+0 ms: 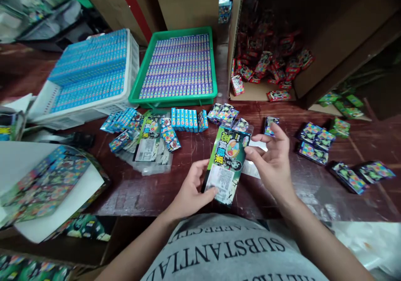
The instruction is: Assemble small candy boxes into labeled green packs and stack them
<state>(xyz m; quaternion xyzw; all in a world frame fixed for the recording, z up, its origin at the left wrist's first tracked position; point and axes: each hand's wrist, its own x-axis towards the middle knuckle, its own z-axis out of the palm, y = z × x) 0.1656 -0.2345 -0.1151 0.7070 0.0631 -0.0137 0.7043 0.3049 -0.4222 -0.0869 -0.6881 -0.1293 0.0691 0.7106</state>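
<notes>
Left hand (191,192): closed on 1 printed packet (226,164), at lower left | right hand (275,164): half-curled at packet's upper right edge; pinch: cannot tell

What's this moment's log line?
left hand: gripping printed packet | right hand: at packet's right edge | green tray: holding small boxes

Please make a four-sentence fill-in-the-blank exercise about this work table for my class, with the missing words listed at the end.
1. The thumb of the person's ____ hand lies over the white label on the printed packet.
2. The tightly packed purple boxes sit in a ____ tray.
3. The perforated basket of blue boxes is ____.
4. The loose packs piled inside the cardboard carton are mostly ____.

Missing words: left; green; white; red.
</notes>
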